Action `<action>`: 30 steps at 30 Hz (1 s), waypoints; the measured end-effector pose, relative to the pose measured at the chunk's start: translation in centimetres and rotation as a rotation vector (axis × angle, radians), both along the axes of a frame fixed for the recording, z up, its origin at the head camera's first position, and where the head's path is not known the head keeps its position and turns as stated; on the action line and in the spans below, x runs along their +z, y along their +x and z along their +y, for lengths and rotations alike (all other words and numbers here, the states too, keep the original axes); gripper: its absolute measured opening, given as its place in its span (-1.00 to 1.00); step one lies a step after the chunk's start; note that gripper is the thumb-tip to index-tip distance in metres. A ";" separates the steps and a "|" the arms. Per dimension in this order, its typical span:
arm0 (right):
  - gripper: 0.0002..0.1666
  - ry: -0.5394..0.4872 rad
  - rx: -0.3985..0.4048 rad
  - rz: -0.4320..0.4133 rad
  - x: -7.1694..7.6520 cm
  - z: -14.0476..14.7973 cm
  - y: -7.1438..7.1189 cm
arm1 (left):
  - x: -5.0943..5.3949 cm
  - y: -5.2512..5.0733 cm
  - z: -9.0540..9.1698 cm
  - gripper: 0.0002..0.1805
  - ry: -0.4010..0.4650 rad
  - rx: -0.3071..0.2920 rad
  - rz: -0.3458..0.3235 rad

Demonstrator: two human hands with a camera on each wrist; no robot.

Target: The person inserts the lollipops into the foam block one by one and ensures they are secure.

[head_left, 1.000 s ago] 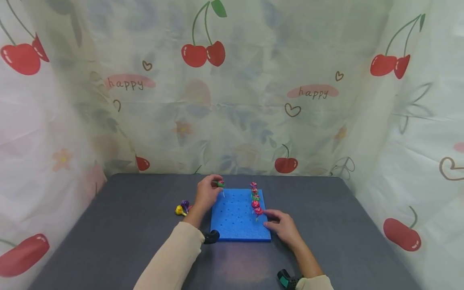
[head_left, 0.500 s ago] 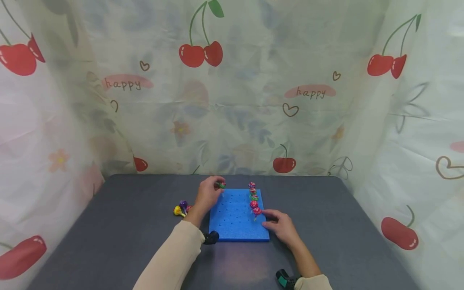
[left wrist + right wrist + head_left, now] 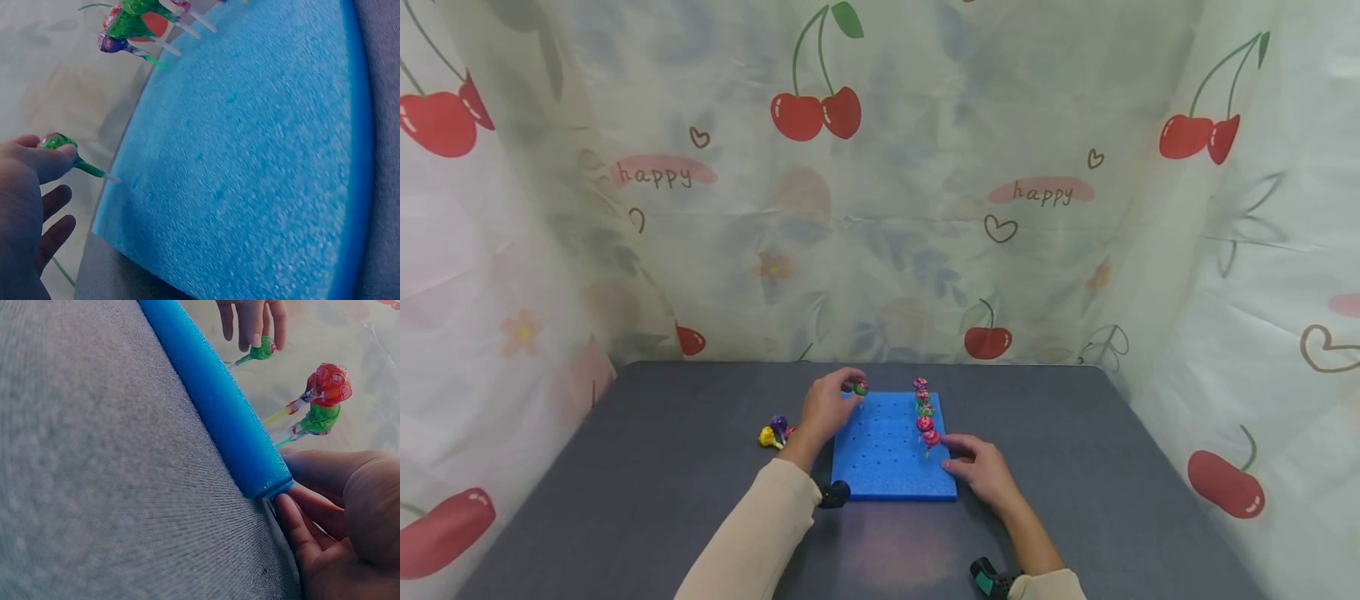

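Compared with a second ago, the lollipop [image 3: 861, 388] in the left hand [image 3: 829, 406] sits slightly lower over the far left corner of the blue board [image 3: 895, 481], its stick pointing down, which suggests that the stick is being set into the board there. Its tip looks to meet the surface, though it is too small in view to tell whether it has gone in. The left hand reaches in from the board's left, thumb and forefinger pinched on the candy, the remaining fingers spread apart. The right hand [image 3: 981, 467] grips the board's right edge close to its near corner, thumb and fingers clamped about the foam, probably steadying it. A row of lollipops [image 3: 925, 423] stands along the board's right side, and loose lollipops [image 3: 767, 436] lie to the board's left, partly behind the left forearm.
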State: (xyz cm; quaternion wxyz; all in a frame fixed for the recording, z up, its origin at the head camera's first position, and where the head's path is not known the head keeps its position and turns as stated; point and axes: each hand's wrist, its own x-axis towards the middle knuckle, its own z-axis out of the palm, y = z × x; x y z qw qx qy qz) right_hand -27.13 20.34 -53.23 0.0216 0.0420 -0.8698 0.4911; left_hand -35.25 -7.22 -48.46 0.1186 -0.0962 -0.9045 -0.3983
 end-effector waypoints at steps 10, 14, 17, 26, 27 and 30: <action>-0.59 -0.002 0.007 0.009 -0.1 0.1 0.1 | -0.2 0.4 -1.1 -0.52 -0.006 -0.008 -0.005; -0.59 -0.002 0.005 0.010 -0.1 0.1 0.0 | -0.2 0.4 -1.9 -0.50 -0.067 -0.021 -0.015; -0.59 -0.004 0.000 0.005 -0.1 0.1 0.0 | -0.2 0.5 -2.7 -0.49 -0.149 -0.024 -0.021; -0.59 -0.001 0.006 0.009 -0.2 0.1 0.1 | -0.4 0.8 -5.7 -0.41 -0.391 -0.082 -0.042; -0.59 -0.002 0.005 0.009 -0.2 0.1 0.0 | -0.4 0.8 -6.1 -0.40 -0.399 -0.089 -0.043; -0.59 0.002 0.003 0.009 -0.2 0.1 0.0 | -0.3 1.1 -7.1 -0.37 -0.396 -0.113 -0.050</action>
